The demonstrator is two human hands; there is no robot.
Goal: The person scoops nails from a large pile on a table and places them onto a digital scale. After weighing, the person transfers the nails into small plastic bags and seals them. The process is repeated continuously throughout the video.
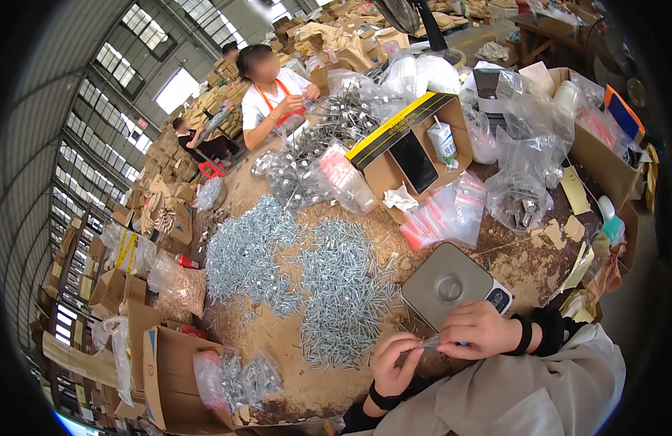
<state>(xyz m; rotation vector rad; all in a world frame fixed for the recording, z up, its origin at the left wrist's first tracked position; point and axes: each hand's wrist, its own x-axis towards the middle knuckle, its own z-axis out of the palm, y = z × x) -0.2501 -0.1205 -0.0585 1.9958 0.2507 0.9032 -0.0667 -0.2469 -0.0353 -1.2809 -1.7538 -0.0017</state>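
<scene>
My left hand (396, 365) and my right hand (479, 331) meet at the near edge of the table, both with fingers pinched. Between them stretches a small clear plastic bag (430, 341); its contents cannot be made out, and a speck of blue shows by the right fingers. Just beyond the right hand lies a grey digital scale (439, 280) with a round clear dish (449, 287) on its plate. To the left of my hands spreads a heap of silvery screws (339, 291), with a second heap of screws or similar metal pieces (250, 251) farther left.
An open carton (452, 145) holds a phone and a drink carton, with zip bags (452, 211) before it. Bagged metal parts (238, 378) and a cardboard box (177, 370) stand near left. A co-worker (274, 94) sits across the table beside piled metal parts (328, 131).
</scene>
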